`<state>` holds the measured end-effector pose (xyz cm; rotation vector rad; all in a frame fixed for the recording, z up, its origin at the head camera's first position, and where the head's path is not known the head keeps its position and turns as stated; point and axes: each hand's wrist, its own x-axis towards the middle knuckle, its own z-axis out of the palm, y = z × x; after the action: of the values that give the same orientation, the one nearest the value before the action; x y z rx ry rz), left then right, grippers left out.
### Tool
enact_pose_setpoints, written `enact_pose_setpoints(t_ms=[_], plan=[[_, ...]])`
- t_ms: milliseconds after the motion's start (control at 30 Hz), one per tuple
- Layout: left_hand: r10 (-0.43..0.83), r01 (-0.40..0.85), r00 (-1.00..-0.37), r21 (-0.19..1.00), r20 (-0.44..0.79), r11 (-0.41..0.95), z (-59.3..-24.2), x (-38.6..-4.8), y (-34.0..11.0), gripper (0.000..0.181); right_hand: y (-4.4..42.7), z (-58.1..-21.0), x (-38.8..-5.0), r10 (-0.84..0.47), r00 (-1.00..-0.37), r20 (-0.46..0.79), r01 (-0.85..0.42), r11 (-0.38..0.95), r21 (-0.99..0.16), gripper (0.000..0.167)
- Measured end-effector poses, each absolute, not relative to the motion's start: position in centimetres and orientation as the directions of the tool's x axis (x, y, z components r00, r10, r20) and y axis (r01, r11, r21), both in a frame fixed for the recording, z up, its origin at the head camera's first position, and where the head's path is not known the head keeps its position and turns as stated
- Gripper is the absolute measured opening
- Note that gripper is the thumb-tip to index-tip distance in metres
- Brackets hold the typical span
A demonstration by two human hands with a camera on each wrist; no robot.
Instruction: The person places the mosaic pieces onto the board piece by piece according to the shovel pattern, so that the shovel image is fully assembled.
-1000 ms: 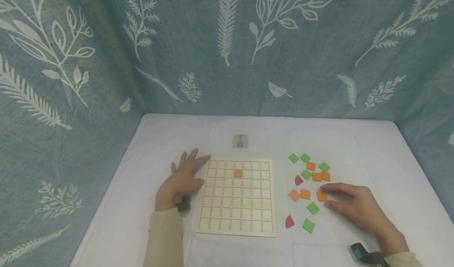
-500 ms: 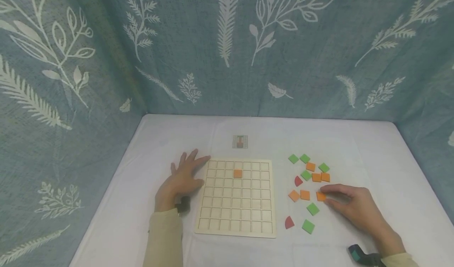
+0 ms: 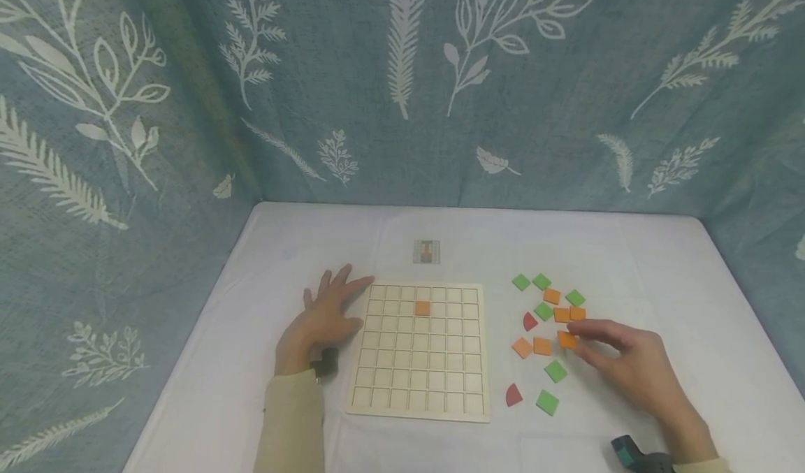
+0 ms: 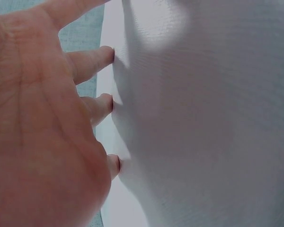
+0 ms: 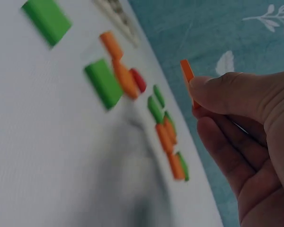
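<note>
1. My left hand (image 3: 321, 319) is pretty wide, fingers fanned apart, nothing in its grip. Index fingertip and thumb tip are right at the left edge of the pale, square, wooden-looking grid board (image 3: 417, 359); looks like they're touching it. My wrist cam there is basically all palm and white cloth, so no help on that.

2. My right hand (image 3: 629, 358) has a thin, flat orange square tile (image 3: 568, 339) pinched by its edge, thumb on one side and fingertip on the other. From my head cam that tile looks just clear of the cloth, at the right side of the loose pieces.

3. Surface, left to right: I've got a plain white tablecloth (image 3: 654, 270). The board's seven-by-seven grid has one flat orange square (image 3: 423, 308) in the middle column, second row from the far side.

4. Just past the board's far edge there's a small rectangular printed card (image 3: 426, 251), too tiny for me to make out properly.

5. Right of the board: two red quarter-circle pieces (image 3: 513, 395), six flat green squares (image 3: 548, 402) and five loose orange squares (image 3: 542, 346), all scattered.

6. Room: blue-grey fabric curtain (image 3: 352, 61) with white leaf prints, hanging behind the table and on both sides.
</note>
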<state>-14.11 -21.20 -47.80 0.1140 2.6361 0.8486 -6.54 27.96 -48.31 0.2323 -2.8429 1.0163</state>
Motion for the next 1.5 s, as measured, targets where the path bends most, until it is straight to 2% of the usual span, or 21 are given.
enact_pose_setpoints(t_ms=[300, 800, 1100, 1300, 1500], plan=[[0.197, -0.019, -0.930, 0.576, -0.310, 0.817, -48.0, -14.1, -21.3, 0.085, 24.9, -46.8, -7.6, -0.184, -0.918, 0.352, -0.380, 0.664, -0.643, 0.046], [0.210, -0.016, -0.928, 0.594, -0.309, 0.804, -48.2, -14.2, -21.5, 0.085, 19.4, -46.8, -10.4, -0.258, -0.908, 0.329, -0.418, 0.536, -0.733, 0.035], [0.197, -0.031, -0.926, 0.583, -0.322, 0.812, -48.1, -14.2, -21.4, 0.085, 15.8, -46.9, -11.3, -0.309, -0.901, 0.306, -0.431, 0.539, -0.723, 0.033], [0.193, -0.034, -0.926, 0.580, -0.325, 0.814, -48.1, -14.3, -21.4, 0.084, 13.7, -47.1, -11.9, -0.360, -0.878, 0.314, -0.461, 0.467, -0.755, 0.030], [0.198, -0.030, -0.925, 0.584, -0.324, 0.812, -47.9, -14.3, -21.3, 0.084, 11.9, -47.6, -12.3, -0.371, -0.889, 0.270, -0.423, 0.438, -0.793, 0.030]])
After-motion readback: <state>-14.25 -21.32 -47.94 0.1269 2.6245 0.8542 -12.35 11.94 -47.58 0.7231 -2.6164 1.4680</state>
